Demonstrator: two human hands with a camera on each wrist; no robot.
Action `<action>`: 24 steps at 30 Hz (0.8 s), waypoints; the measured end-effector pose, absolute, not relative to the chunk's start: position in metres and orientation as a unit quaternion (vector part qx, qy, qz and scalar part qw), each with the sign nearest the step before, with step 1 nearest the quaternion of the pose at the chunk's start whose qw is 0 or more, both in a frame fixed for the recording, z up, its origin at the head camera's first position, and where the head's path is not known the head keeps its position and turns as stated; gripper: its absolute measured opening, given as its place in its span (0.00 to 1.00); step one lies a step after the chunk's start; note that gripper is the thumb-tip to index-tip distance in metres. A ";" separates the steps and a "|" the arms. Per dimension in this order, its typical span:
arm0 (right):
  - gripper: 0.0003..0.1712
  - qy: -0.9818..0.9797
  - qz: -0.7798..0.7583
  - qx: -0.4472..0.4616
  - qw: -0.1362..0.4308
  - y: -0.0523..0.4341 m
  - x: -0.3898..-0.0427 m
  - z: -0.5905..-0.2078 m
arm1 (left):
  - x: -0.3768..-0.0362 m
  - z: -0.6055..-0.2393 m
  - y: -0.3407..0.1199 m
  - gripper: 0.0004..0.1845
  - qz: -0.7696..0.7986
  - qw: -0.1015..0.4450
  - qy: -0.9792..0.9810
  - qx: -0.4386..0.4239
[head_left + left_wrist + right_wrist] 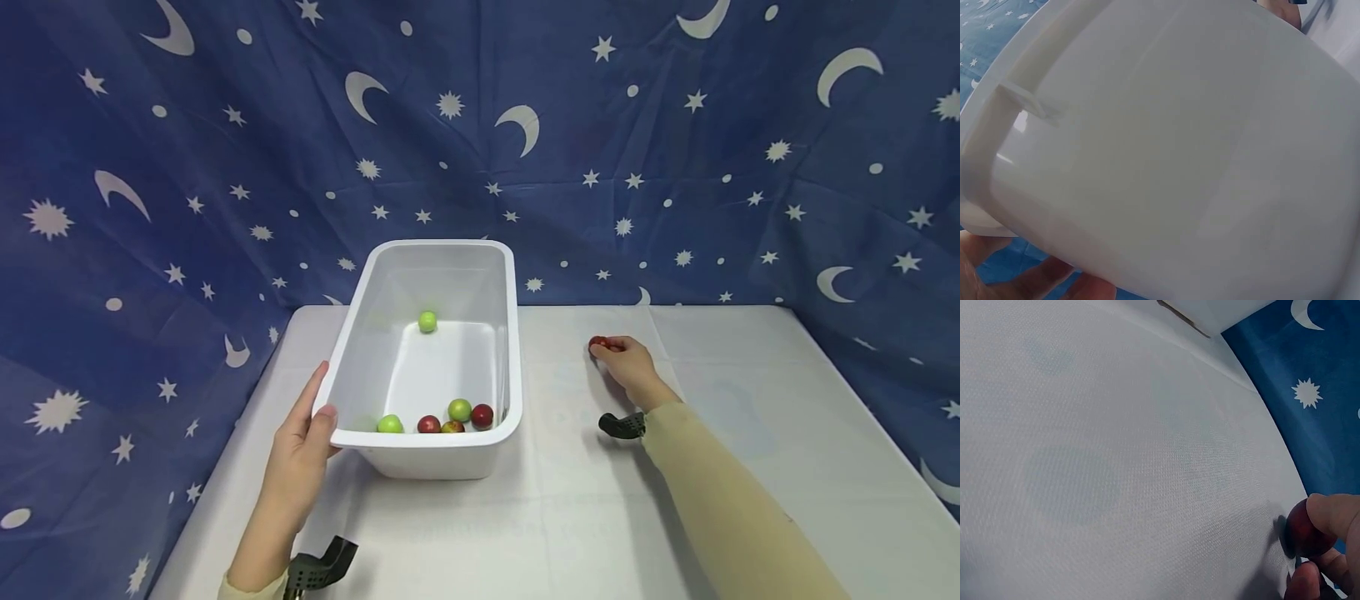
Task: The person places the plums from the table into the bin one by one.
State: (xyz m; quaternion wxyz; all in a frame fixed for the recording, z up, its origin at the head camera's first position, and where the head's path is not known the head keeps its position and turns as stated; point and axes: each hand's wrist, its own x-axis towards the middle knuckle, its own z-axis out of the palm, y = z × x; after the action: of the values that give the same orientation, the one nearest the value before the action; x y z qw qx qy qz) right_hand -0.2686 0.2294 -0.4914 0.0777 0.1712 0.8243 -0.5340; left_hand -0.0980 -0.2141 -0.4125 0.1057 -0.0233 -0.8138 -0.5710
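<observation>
A white plastic tub (517,333) stands left of the table's middle. My left hand (296,458) holds its near left corner, thumb at the rim and fingers along the outer side; in the left wrist view fingers (1041,281) show beneath the tub's wall (1147,150). Inside the tub, several small red and green apples (460,410) lie along the near end, with one green apple (427,322) towards the far end. Out to the right, my right hand (630,367) pinches a small red apple (1305,531) between thumb and fingers, close over the white tablecloth.
White cloth covers the table (720,433). A blue curtain (570,225) with moons and stars hangs along the back and left side. Black wrist mounts (322,567) stick out below both hands.
</observation>
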 end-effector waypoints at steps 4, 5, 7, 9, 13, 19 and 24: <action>0.36 0.824 -0.534 0.173 0.083 0.231 -0.266 -0.491 | -0.097 -0.412 -0.214 0.25 -0.568 0.106 -0.816 -0.024; 0.37 0.822 -0.535 0.173 0.084 0.231 -0.266 -0.491 | -0.097 -0.412 -0.214 0.25 -0.567 0.106 -0.817 -0.024; 0.39 0.822 -0.537 0.172 0.083 0.233 -0.265 -0.491 | -0.097 -0.411 -0.214 0.25 -0.568 0.105 -0.816 -0.024; 0.38 0.819 -0.540 0.174 0.082 0.233 -0.265 -0.491 | -0.096 -0.411 -0.214 0.25 -0.568 0.105 -0.816 -0.024; 0.37 0.817 -0.542 0.181 0.076 0.232 -0.265 -0.493 | -0.096 -0.410 -0.214 0.25 -0.565 0.107 -0.818 -0.023; 0.37 0.822 -0.535 0.179 0.073 0.231 -0.266 -0.495 | -0.097 -0.411 -0.214 0.25 -0.575 0.106 -0.810 -0.029; 0.38 0.823 -0.540 0.164 0.071 0.232 -0.265 -0.495 | -0.098 -0.412 -0.214 0.26 -0.583 0.106 -0.805 -0.034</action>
State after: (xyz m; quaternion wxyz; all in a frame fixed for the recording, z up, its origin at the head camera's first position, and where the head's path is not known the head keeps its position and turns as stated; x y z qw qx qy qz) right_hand -0.2654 0.2323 -0.4954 0.0715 0.1640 0.8227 -0.5396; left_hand -0.0975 -0.2144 -0.4121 0.1055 -0.0335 -0.8047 -0.5832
